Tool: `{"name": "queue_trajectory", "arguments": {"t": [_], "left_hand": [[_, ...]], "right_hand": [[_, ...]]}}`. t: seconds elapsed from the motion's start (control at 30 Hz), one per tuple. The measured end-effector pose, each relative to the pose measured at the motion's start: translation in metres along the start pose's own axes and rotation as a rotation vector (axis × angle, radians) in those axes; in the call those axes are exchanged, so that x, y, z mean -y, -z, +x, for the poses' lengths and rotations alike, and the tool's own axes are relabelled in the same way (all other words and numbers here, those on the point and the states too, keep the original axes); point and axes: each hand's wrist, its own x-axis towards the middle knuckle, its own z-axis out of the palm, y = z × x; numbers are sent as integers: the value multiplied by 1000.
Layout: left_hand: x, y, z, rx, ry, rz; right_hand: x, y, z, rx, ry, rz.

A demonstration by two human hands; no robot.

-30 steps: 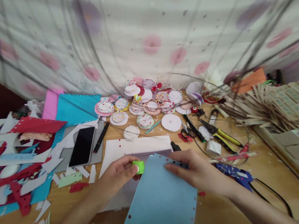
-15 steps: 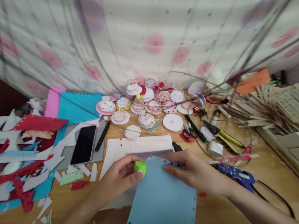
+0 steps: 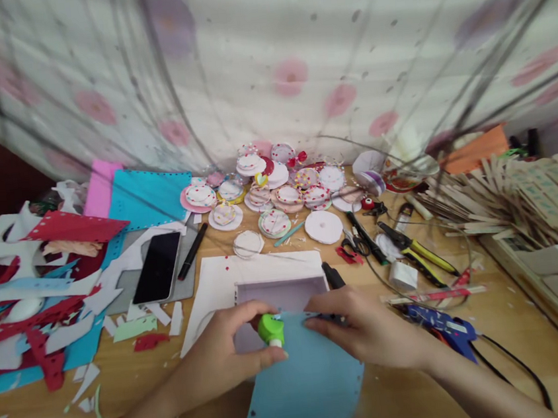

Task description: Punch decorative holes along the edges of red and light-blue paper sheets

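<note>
Between the thumb and fingers of my left hand (image 3: 237, 340) is a small green craft hole punch (image 3: 272, 330) with a white button. It sits at the upper left edge of a light blue sheet of paper (image 3: 302, 386), which has small holes punched along its sides. My right hand (image 3: 366, 326) pinches the sheet's upper right corner. Whether the sheet's edge lies inside the punch's slot, I cannot tell. Under both hands lies a shallow greyish-lilac tray (image 3: 283, 295), partly covered, on white paper (image 3: 265, 263).
Paper scraps (image 3: 42, 327) and a phone (image 3: 158, 268) lie on the left. Layered paper circles (image 3: 288, 198) cluster at the back. To the right are yellow-handled pliers (image 3: 418, 254), scissors (image 3: 355, 244), a blue glue gun (image 3: 443, 325) and wooden sticks (image 3: 472, 202).
The green punch has turned and moved slightly right and down, onto the sheet's upper left edge. The blue sheet's top has shifted lower, uncovering more of the tray.
</note>
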Motion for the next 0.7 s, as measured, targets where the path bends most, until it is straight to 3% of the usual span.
{"name": "queue_trajectory", "arguments": {"t": [0.7], "left_hand": [[1, -2, 2, -23, -72, 105]], "right_hand": [[-2, -3, 4, 9, 4, 1]]}}
